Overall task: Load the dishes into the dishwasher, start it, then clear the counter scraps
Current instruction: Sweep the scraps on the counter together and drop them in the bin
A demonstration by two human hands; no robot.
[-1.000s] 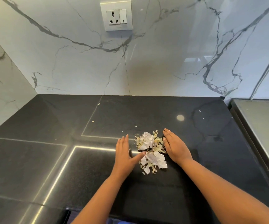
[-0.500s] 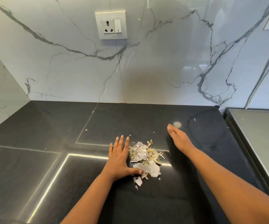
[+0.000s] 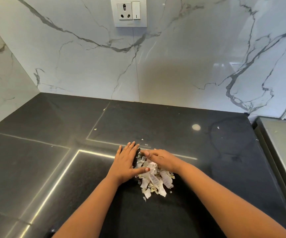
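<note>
So there's a pile of scraps [image 3: 153,178], mostly torn white paper bits mixed with pale peel-looking shreds, sitting on the black counter [image 3: 207,169] near the middle, a bit toward the near edge. Both hands are right on it. The left hand [image 3: 126,163] lies flat on the counter at the pile's left side, fingers straight and together, thumb stretched out across the pile's near-left edge and touching the paper. The right hand [image 3: 159,158] comes in from the right and lies over the far part of the pile, fingers slightly bent and pressing down on the scraps, not pinching anything as far as I can tell. A few stray crumbs [image 3: 142,139] sit just beyond the fingertips. Marble backsplash [image 3: 181,66] behind, with a wall socket [image 3: 128,12] up top, and a steel surface [image 3: 283,143] off to the right.
</note>
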